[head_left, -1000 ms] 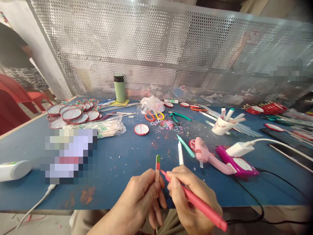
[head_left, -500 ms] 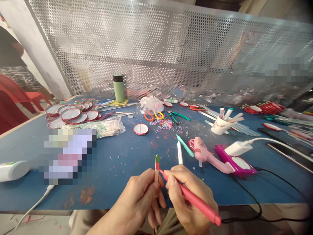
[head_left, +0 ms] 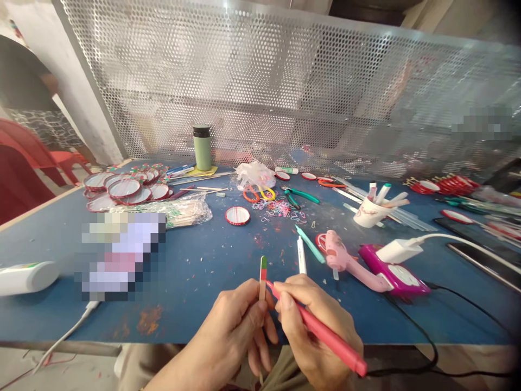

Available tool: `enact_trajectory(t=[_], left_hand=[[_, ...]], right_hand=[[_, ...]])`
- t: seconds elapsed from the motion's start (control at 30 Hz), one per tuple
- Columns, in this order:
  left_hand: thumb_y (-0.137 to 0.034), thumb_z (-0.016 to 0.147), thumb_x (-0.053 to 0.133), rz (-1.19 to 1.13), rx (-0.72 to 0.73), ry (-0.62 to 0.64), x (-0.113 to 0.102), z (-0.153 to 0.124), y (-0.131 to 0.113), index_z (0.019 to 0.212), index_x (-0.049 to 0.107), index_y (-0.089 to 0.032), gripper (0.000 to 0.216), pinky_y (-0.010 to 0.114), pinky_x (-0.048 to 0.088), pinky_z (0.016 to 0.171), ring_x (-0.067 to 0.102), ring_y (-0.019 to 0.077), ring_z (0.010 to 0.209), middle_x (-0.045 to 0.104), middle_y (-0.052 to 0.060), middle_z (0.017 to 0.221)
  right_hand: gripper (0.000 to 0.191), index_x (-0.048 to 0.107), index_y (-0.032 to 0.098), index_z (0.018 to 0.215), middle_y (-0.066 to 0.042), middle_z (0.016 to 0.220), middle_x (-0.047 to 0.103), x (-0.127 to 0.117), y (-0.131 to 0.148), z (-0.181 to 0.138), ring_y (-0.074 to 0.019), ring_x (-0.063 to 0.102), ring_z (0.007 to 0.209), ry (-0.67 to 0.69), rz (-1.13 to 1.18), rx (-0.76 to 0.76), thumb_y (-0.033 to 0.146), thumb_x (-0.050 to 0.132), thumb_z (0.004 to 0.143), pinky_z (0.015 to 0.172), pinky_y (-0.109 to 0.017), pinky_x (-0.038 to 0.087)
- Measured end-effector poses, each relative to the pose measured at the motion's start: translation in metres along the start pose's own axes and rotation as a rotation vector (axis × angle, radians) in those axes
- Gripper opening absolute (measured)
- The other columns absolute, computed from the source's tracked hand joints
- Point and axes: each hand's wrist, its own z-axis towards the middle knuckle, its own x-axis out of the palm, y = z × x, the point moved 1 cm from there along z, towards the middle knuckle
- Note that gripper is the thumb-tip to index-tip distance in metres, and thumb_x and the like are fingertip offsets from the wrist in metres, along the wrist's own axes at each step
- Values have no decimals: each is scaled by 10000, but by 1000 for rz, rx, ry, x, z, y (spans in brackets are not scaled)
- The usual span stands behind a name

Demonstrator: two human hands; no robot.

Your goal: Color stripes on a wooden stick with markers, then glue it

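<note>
My left hand (head_left: 234,331) pinches a flat wooden stick (head_left: 262,290) upright between thumb and fingers. Its top end is coloured green, with a red band just below. In my right hand (head_left: 319,326) is a red marker (head_left: 325,336), gripped like a pen, its tip touching or almost touching the stick at the red band. Beyond the right hand lie a white pen (head_left: 301,254) and a teal marker (head_left: 310,244). A round white disc with a red rim (head_left: 237,216) sits further back on the blue table (head_left: 195,293).
A pink glue gun (head_left: 350,260) rests by a purple power strip (head_left: 391,271) with cables at right. Behind are a paper cup of markers (head_left: 369,212), teal-handled pliers (head_left: 301,195), a green bottle (head_left: 202,147) and stacked discs (head_left: 124,189). A blurred-out phone (head_left: 126,255) lies left.
The camera view has shifted slightly, so the table things appear a little further right. Both hands keep their hold on the stick and the red marker, nearly still.
</note>
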Motion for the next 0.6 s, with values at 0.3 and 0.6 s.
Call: enact_trajectory(t=[0.3,0.6], left_hand=[[-630,958,459,-1,8,13,0,-1,0,876,475,-178,460,134,419,379,601,90,418,641,12,605],[-677,939,456,-3,25,49,-1,1,5,880,474,-179,501,138,416,386,573,78,393,617,-4,587]], right_hand=[[186,687,174,897,-20,685,690,-1,1,2,-142,651,587,17,-8,-18,46,553,881,585,-265,567],[222,676,178,929,-31,702,695,-4,0,-3,-150,681,597,19,33,-5,15,534,877,581,-264,596]])
